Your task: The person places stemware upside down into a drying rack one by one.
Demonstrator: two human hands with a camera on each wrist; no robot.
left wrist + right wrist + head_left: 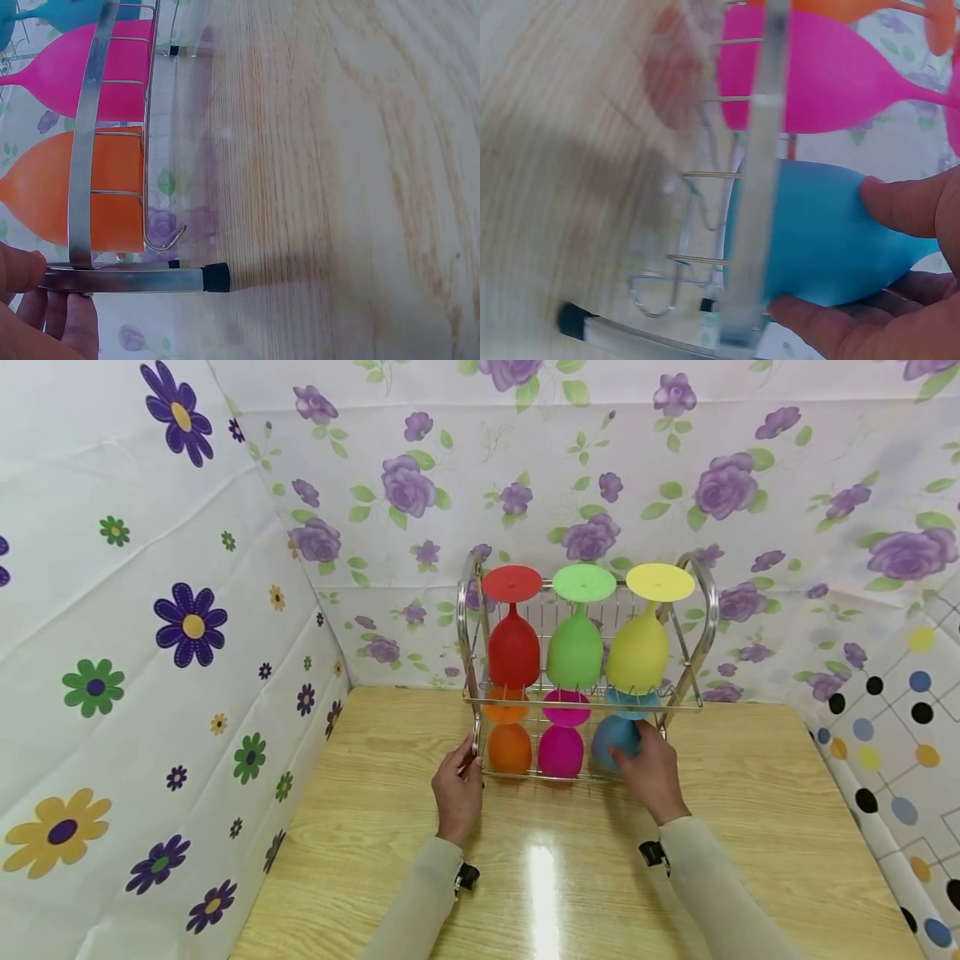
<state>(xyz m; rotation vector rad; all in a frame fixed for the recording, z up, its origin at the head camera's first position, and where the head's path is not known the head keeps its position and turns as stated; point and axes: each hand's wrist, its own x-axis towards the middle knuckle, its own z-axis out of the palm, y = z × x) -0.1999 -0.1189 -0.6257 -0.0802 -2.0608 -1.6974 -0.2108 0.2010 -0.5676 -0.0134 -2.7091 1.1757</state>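
Observation:
A two-tier metal rack [585, 704] holds upside-down plastic goblets. On its lower tier, my right hand [651, 772] grips the blue goblet [825, 232] around the bowl, thumb on one side and fingers on the other. Beside it are a magenta goblet [561, 750] and an orange goblet [510, 748]. My left hand [457, 789] pinches the rack's left leg [127, 280] between thumb and fingers. On the upper tier stand a red goblet [514, 650], a green goblet [575, 652] and a yellow goblet [638, 652], bases up.
The rack stands on a wood-grain table [375, 860], near its back edge. A flowered cloth [390, 568] hangs behind it, with another patterned cloth [150, 693] on the left and a dotted cloth [900, 760] on the right.

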